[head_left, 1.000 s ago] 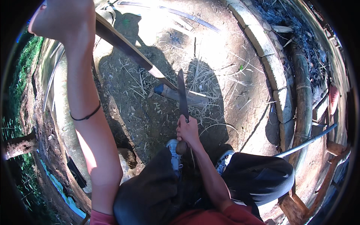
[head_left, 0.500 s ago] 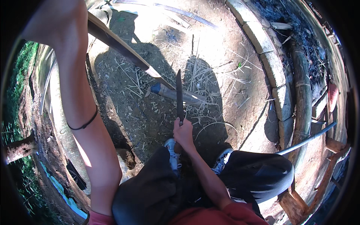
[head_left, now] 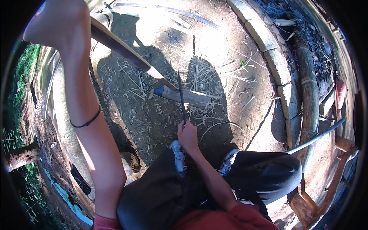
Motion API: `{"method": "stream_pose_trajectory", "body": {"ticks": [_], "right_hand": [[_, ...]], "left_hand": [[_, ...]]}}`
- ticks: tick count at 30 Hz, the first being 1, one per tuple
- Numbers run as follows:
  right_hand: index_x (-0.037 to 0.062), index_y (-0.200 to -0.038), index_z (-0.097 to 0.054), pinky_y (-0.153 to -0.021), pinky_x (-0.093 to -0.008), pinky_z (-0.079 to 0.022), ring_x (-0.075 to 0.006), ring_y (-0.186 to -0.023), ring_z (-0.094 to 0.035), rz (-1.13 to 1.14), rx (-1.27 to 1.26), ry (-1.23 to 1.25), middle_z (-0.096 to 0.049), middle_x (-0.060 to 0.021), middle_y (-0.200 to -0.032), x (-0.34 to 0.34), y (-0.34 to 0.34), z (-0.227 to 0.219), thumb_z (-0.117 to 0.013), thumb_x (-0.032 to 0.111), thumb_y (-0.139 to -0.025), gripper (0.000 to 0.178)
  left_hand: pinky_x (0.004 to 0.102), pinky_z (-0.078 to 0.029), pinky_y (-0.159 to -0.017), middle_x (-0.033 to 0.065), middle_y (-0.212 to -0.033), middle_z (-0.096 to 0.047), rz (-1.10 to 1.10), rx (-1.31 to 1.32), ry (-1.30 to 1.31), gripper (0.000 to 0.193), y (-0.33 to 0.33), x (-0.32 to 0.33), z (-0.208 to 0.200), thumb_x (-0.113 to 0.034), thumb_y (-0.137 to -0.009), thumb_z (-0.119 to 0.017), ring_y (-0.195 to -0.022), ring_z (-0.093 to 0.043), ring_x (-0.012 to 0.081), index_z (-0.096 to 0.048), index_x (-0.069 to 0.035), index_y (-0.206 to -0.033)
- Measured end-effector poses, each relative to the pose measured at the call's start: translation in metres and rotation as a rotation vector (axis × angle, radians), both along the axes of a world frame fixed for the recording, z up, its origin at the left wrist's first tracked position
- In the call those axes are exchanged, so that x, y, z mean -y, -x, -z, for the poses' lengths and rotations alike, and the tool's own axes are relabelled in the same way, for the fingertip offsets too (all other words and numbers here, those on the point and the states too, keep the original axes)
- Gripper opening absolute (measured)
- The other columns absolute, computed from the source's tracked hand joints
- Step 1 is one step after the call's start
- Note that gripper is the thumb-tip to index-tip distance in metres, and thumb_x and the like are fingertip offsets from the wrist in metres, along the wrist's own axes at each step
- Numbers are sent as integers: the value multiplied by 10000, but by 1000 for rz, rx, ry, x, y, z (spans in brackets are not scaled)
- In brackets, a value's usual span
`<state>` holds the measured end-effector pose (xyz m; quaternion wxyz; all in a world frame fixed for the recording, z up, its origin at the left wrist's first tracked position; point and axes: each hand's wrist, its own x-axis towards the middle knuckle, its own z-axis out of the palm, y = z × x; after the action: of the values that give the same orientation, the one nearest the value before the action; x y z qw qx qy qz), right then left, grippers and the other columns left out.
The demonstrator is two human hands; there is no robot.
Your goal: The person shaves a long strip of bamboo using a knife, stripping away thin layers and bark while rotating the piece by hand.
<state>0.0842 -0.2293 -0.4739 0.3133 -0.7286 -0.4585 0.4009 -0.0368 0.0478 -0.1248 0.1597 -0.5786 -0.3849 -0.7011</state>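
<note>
Raised at the upper left, my left hand [head_left: 57, 28] is closed around the upper end of a long split bamboo piece [head_left: 124, 53]; its fingers are mostly hidden. The piece is dark on one face, with a pale shaved section near its lower end. It slants down to the right, and its tip meets a short log [head_left: 191, 98] lying on the ground, with a blue patch at one end. My right hand [head_left: 188, 136], above my shoes, grips a machete [head_left: 181, 96]. The narrow dark blade points away from me and passes over the log, close to the bamboo tip.
Thin shavings [head_left: 205, 74] litter the dirt around the log. On the right, a curved brick edging [head_left: 278, 65] borders an ash bed with a thick bamboo pole [head_left: 308, 88]. A thin pole [head_left: 316, 137] sticks out beside my right knee. Long bamboo strips [head_left: 188, 14] lie at the far side.
The machete blade has turned and now shows thinner, almost edge-on, with its tip slightly to the left. My left hand and the bamboo piece have barely shifted.
</note>
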Motion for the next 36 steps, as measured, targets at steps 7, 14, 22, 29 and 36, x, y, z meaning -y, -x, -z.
{"method": "stream_pose_trajectory", "body": {"ticks": [7, 14, 22, 29, 36], "right_hand": [[65, -728, -485, -316, -274, -346, -117, -359, -458, 175, -791, 241, -457, -11, -500, -20, -3, -73, -542, 266, -959, 312], [-51, -841, -552, -423, -403, -457, -321, -399, -532, -23, 111, -155, -516, -184, -518, 3, 19, -20, -537, 196, -943, 267], [48, -707, -475, -348, -309, -384, -114, -378, -485, 247, -989, 465, -483, -3, -516, -26, -23, -43, -520, 236, -963, 320], [-9, -800, -540, -420, -400, -398, -290, -401, -525, -24, -288, -98, -499, -132, -493, -11, 14, -86, -537, 155, -938, 215], [-6, -774, -522, -353, -328, -407, -187, -379, -540, 72, -106, 89, -512, -82, -496, 19, -13, 41, -532, 187, -957, 266]], "left_hand": [[241, -283, -467, -24, -531, -439, -12, 12, -21, 227, 5, 16, -8, -90, -807, -600, -456, -357, 75, -514, -29, -606], [232, -289, -474, -29, -540, -443, -5, 56, -11, 231, -2, 20, -9, -97, -822, -609, -466, -360, 67, -526, -28, -618], [246, -275, -487, -46, -540, -373, -28, -21, -48, 291, 5, 8, 0, -135, -838, -612, -500, -340, 65, -438, -40, -625], [241, -275, -482, -27, -545, -360, -407, -438, -109, 268, 61, 2, 9, -148, -873, -546, -495, -338, 74, -419, -61, -654], [237, -274, -420, -27, -538, -372, -291, -212, -101, 282, 9, -6, 19, -167, -916, -503, -454, -338, 81, -449, -80, -654]]}}
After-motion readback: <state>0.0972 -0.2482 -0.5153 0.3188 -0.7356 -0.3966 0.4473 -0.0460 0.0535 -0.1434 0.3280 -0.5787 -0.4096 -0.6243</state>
